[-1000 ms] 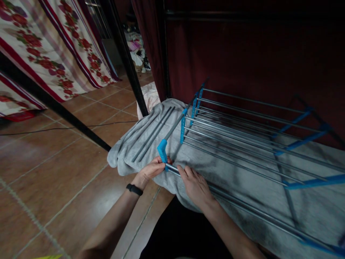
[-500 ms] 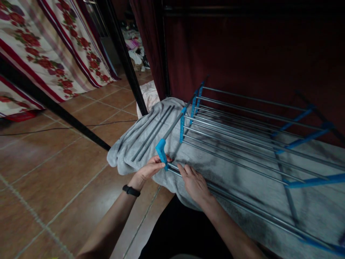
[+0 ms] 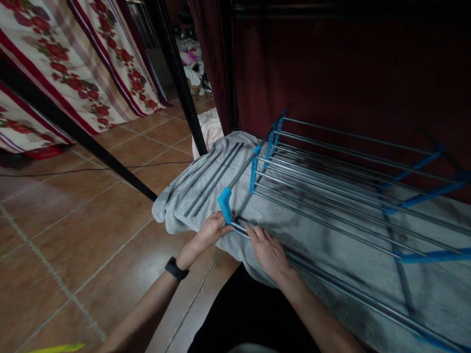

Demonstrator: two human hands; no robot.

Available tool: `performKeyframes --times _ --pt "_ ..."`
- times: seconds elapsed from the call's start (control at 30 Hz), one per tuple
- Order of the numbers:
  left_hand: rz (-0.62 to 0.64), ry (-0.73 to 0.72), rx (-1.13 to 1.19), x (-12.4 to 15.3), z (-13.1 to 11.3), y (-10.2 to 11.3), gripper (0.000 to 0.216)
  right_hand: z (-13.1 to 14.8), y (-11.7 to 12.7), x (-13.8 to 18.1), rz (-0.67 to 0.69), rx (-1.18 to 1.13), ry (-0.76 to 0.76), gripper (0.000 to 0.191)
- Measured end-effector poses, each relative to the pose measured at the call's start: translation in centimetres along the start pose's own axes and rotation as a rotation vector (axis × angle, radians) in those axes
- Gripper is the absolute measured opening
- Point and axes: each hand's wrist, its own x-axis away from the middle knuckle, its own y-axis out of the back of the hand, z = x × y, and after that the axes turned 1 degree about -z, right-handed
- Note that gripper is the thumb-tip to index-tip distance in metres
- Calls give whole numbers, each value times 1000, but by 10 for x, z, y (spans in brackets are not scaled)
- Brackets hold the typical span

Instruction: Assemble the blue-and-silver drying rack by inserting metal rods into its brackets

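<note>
Blue corner joint (image 3: 225,202) in grip of left hand (image 3: 212,229); right hand (image 3: 269,251) holding metal rods (image 3: 346,286).

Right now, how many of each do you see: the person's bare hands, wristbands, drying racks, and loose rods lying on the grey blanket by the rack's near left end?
Hands, left hand and right hand: 2
Wristband: 1
Drying rack: 1
Loose rods on the grey blanket: 2
Total: 6

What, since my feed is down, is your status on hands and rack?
Left hand gripping blue corner. Right hand over rods. Rack on blanket. Nearby: two bars, lying apart from both hands.
</note>
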Motion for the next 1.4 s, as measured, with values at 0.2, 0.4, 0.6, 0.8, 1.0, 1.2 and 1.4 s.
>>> performKeyframes --times 0.2,0.4,0.6,0.8,1.0,1.2,1.4 --pt "-104 -45 -427 8 -26 -2 36 -1 0 0 11 2 0 61" --pt "-116 -23 -652 12 -40 -11 33 -3 -3 0 32 -1 4 60" --pt "-82 -5 -666 12 -44 -14 28 0 -1 -1 14 23 8 50" --pt "-84 -1 -658 12 -47 -13 31 1 -3 -7 0 -5 -16 44" --pt "-48 -9 -706 12 -47 -12 29 1 -2 -7 9 -38 -17 45" --pt "-72 -9 -666 13 -46 -12 28 0 0 -8 19 -37 -5 45" --pt "-149 -25 -507 12 -40 -8 25 6 1 -4 -37 28 -39 42"
